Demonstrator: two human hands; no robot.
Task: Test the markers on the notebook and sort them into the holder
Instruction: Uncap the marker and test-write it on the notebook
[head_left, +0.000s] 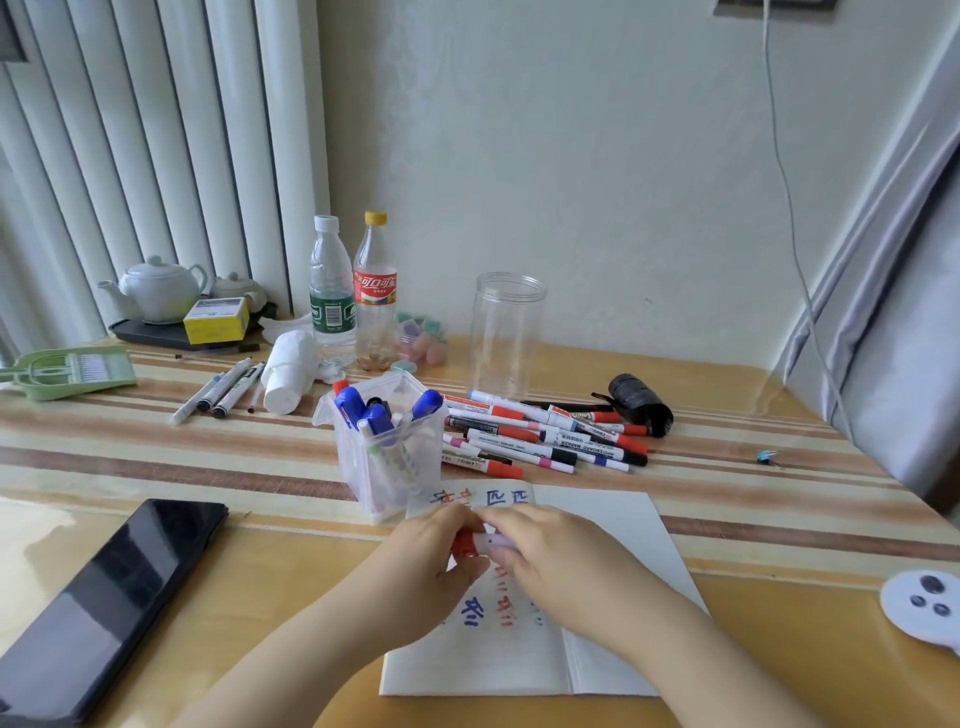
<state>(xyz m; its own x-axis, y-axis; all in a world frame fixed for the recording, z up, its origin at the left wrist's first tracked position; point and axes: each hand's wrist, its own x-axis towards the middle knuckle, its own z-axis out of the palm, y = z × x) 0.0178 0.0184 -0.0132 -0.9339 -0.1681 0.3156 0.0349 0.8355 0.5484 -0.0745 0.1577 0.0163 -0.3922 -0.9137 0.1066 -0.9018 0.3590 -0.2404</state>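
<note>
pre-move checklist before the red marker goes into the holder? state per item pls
1. Marker held: ok. Left hand grips the red cap, right hand grips the white barrel of the red marker.
2. Cap fully seated: cannot tell, the hands hide the join.
3. Marker tested: ok, red strokes show on the notebook, though which marker made them cannot be told.
4. Holder upright beside the notebook: ok.
5. Room in holder: ok, blue-capped markers fill part of it only.
6. Untested pile lies apart from the holder's mouth: ok.
</note>
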